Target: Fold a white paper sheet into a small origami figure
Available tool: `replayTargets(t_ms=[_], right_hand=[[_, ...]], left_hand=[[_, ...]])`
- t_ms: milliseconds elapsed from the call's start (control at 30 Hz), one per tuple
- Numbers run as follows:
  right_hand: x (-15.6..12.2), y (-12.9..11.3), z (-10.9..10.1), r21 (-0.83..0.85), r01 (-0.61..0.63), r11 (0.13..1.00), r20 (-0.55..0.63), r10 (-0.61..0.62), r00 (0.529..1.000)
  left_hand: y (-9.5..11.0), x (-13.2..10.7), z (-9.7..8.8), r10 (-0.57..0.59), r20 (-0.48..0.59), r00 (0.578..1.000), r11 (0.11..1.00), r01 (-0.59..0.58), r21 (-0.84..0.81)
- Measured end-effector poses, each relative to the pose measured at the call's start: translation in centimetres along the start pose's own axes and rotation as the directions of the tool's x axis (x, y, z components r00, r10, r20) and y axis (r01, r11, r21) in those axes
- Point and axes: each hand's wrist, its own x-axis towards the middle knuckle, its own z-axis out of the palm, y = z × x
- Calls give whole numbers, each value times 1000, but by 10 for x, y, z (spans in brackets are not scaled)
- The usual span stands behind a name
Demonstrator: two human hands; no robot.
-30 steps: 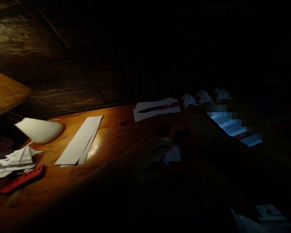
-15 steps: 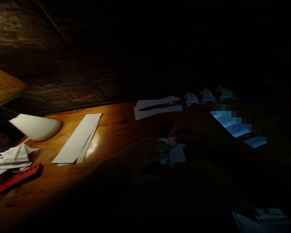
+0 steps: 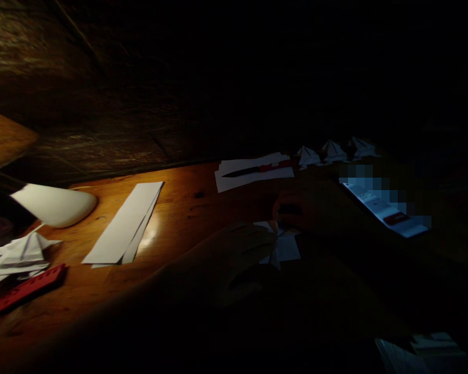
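A small piece of white paper (image 3: 289,248), folded with pointed corners, lies on the wooden table in deep shadow. From the left, my left hand (image 3: 234,249) rests on it with fingers stretched flat over its left part and the thumb spread apart. On the far side, my right hand (image 3: 296,210) has its fingers curled, with the fingertips pinched at the paper's upper edge. Darkness hides most of the right hand and the exact fold under the fingertips.
Left of my hands lie long paper strips (image 3: 127,223). A knife (image 3: 253,170) rests on paper sheets (image 3: 226,182) at the back, beside several folded paper shapes (image 3: 333,152). A lit phone (image 3: 386,208) lies right. A white lamp (image 3: 58,205), crumpled paper (image 3: 19,254) and a red object (image 3: 27,288) are at left.
My left hand has shifted slightly right and down over the paper. The right fingertips have moved a little at its upper edge. The view has shifted slightly.
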Motion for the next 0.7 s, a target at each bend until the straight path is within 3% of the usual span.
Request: replayTargets(t_ms=[333,700], right_hand=[[8,-7,0,-61,-94,994,-3,94,996],[7,-11,1,-81,-112,990,-8,112,994]], left_hand=[[1,0,-4,-7,-11,1000,1000,7,-30],[1,-1,-4,1,-5,1000,1000,-1,-15]])
